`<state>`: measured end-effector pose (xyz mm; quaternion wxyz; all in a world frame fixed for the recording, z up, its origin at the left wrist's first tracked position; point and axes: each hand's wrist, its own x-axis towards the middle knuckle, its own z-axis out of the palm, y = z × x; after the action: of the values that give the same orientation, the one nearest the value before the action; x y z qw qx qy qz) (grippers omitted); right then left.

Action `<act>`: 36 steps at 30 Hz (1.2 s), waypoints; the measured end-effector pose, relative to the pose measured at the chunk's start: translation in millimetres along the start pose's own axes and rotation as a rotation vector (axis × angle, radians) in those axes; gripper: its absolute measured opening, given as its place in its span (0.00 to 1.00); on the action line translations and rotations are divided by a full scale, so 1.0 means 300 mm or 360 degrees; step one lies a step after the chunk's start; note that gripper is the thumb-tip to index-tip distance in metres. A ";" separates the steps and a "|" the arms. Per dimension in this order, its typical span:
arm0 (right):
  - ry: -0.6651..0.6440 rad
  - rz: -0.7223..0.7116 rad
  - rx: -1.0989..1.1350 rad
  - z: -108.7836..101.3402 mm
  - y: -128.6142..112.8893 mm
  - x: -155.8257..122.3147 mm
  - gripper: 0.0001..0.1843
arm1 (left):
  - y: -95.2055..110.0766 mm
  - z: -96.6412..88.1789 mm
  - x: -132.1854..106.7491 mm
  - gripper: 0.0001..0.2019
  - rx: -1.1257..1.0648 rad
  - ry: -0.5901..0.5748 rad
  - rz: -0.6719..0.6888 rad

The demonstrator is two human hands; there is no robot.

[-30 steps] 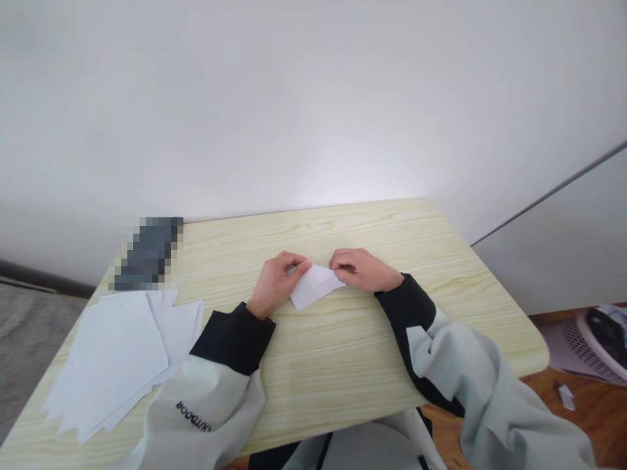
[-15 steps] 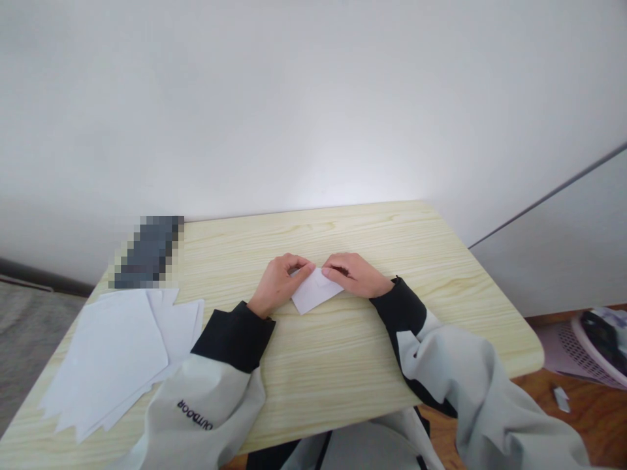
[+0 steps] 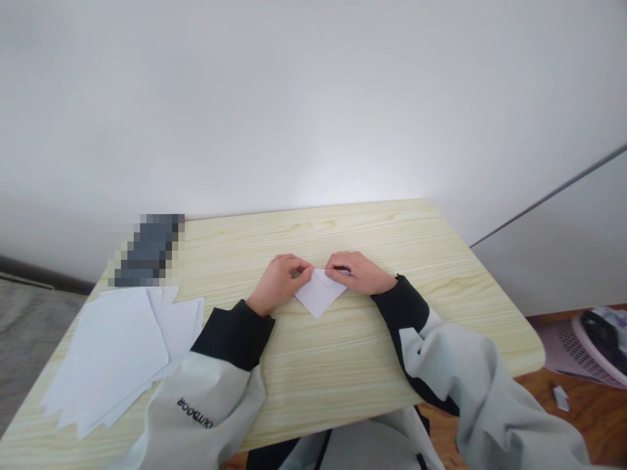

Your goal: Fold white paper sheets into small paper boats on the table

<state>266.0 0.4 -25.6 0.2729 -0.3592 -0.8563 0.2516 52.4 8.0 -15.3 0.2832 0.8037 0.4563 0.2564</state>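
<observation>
A small folded sheet of white paper [image 3: 319, 297] lies at the middle of the wooden table [image 3: 323, 378], one corner pointing toward me and a small flap folded down at its far edge. My left hand [image 3: 281, 281] pinches its far left part between thumb and fingers. On the far right part, my right hand [image 3: 361, 273] grips the paper the same way, thumb near the flap. Both hands are closed, and their fingers hide the paper's side corners.
A loose stack of white sheets [image 3: 115, 352] covers the table's left side. Behind it sits a dark pixelated object [image 3: 149, 251]. The white wall [image 3: 313, 104] borders the table's far edge. On the floor at right stands a pink basket [image 3: 571, 349], with a paper scrap [image 3: 561, 398] nearby.
The folded paper has turned so its near corner points more directly toward me. My right hand has shifted slightly right, and the gap between my hands is a little wider.
</observation>
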 end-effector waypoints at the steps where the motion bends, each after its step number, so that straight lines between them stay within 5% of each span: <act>1: -0.0004 0.0010 0.0029 -0.010 0.002 -0.005 0.12 | -0.005 -0.003 -0.002 0.12 -0.0005 0.0013 -0.0013; 5: -0.0015 0.0167 0.0183 -0.041 0.007 -0.026 0.13 | -0.020 -0.013 -0.005 0.13 -0.0135 0.0014 -0.0066; 14: -0.0032 0.0098 -0.0026 0.000 0.009 -0.009 0.14 | -0.007 -0.007 0.003 0.13 -0.0001 -0.0051 0.0113; 22: -0.0021 0.0337 0.0200 -0.017 0.015 -0.016 0.17 | -0.025 -0.012 -0.004 0.15 -0.0180 -0.0029 -0.0037; 36: 0.0340 0.0416 0.0192 0.011 0.043 -0.014 0.10 | -0.022 -0.007 -0.001 0.11 -0.0184 -0.0029 0.0212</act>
<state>272.5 4.4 -37.2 0.3485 -0.4751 -0.7517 0.2963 47.0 11.0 -18.2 0.3155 0.8168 0.3837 0.2933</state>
